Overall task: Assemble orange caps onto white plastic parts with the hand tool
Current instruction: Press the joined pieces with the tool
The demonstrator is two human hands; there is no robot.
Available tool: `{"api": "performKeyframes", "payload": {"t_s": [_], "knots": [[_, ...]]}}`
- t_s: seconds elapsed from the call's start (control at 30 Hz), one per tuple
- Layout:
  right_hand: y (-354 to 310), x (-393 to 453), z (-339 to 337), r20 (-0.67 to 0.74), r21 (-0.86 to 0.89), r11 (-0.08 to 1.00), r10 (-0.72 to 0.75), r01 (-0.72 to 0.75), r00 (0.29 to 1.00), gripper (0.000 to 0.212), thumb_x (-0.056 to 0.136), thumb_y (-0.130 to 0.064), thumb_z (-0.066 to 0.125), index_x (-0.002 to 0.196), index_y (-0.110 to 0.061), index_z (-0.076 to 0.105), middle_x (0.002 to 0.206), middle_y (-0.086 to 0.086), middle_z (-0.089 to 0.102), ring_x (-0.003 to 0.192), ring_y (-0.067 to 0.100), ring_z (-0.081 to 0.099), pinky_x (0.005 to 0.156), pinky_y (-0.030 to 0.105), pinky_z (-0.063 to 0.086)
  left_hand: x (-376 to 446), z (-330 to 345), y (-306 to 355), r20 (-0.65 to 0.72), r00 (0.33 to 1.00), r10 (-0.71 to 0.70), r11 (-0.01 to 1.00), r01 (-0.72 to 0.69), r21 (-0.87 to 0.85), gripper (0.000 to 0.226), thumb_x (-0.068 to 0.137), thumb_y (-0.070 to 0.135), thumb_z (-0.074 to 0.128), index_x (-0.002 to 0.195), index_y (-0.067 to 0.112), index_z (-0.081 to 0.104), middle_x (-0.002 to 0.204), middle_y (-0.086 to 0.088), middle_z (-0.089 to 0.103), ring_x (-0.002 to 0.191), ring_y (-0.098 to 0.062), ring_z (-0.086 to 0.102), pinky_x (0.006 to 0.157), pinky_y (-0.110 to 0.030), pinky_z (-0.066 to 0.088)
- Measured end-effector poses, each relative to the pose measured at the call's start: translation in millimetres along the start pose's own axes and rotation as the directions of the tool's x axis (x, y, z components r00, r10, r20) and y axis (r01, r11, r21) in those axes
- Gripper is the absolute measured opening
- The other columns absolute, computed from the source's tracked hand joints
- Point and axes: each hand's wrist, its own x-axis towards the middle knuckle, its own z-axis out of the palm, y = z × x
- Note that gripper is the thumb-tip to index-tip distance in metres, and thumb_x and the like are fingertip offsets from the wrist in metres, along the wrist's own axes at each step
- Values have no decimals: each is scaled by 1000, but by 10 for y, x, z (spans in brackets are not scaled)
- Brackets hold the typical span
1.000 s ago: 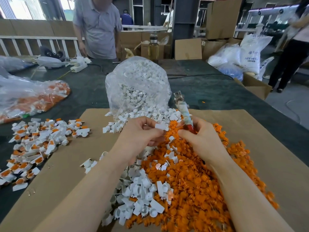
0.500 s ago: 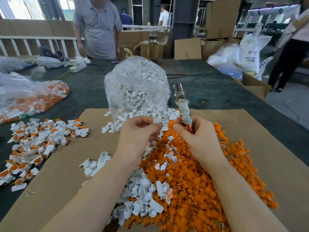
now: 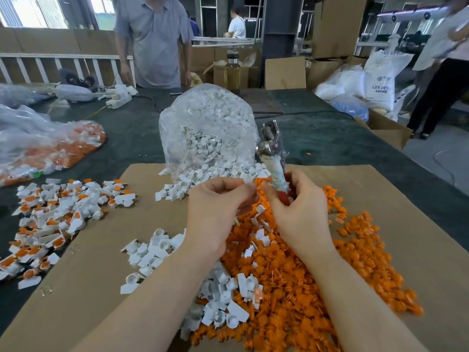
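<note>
Left hand (image 3: 218, 212): centre of frame, fingers curled, pinching a small white part (image 3: 250, 179) at the fingertips.
Right hand (image 3: 302, 212): wrapped around the hand tool (image 3: 274, 158), metal head pointing up, handle taped.
Clear bag (image 3: 206, 133): upper centre, open toward the hands, spilling white plastic parts (image 3: 203, 146) onto the cardboard sheet (image 3: 406, 224).
Orange caps (image 3: 304, 275): loose heap, lower centre right, under both hands.
Second bag (image 3: 38, 146): left edge on the counter (image 3: 317, 138), holding mixed orange and white pieces.
Assembled pieces (image 3: 50, 219): scattered pile, left of frame.
</note>
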Motion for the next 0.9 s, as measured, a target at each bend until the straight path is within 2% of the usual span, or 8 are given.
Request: {"api": "performKeyframes", "payload": {"t_s": [0.17,0.43,0.53,0.63,0.7,0.77,0.83,0.9], "knots": [[-28,-18,24,-17,-11,1000,0,-1,1000,13,87,-31,69,93,-23,60,78,-10,66,66,10,63,60,42,55,-41,47,-24,-29,995,93,994,-91,68,8,78,6,80,74,12,75,69,-9,74,66,-19,73,63,-24,58],[-52,-42,46,-28,23,999,27,-26,999,13,87,-26,69,96,-18,63,79,-7,67,70,15,65,63,46,55,-68,41,-43,-47,975,216,952,-200,232,5,77,13,81,78,17,78,73,0,75,75,-20,72,75,-36,60],[-44,-27,38,3,29,999,38,-38,999,11,88,-26,69,95,-19,64,76,-9,66,67,12,63,59,40,54,-61,35,-56,-44,968,246,932,-224,287,7,78,15,81,76,21,77,70,4,74,69,-13,70,69,-28,59],[-25,-5,20,71,44,998,48,-51,996,6,89,-24,68,88,-24,62,67,-15,61,62,6,57,53,22,42,-56,46,-67,-67,965,254,917,-218,335,11,77,18,81,71,25,74,66,9,72,61,-5,66,60,-19,55],[-23,10,4,128,73,996,44,-54,991,13,88,-19,67,84,-28,59,66,-22,59,61,0,55,54,12,37,-42,46,-72,-94,964,248,916,-202,347,13,76,20,82,68,26,72,65,11,71,60,-3,65,59,-16,54],[-14,27,-15,189,72,996,36,-50,981,13,88,-15,66,84,-25,59,64,-23,56,60,-2,52,54,11,36,-31,42,-77,-113,963,245,911,-188,368,15,75,24,83,66,27,71,64,13,70,60,-2,64,57,-15,51],[-3,45,-40,230,65,996,42,-58,972,9,87,-14,65,84,-22,62,63,-15,56,59,2,50,52,18,38,-24,38,-86,-126,962,242,902,-176,395,15,76,28,82,67,27,70,64,12,70,60,-3,65,55,-15,49],[-6,57,-56,246,74,996,34,-53,969,16,86,-13,65,81,-28,62,63,-16,58,58,3,50,52,18,39,-18,32,-95,-140,961,238,900,-164,403,14,77,30,81,69,27,69,64,10,70,59,-4,65,55,-15,48]]}}
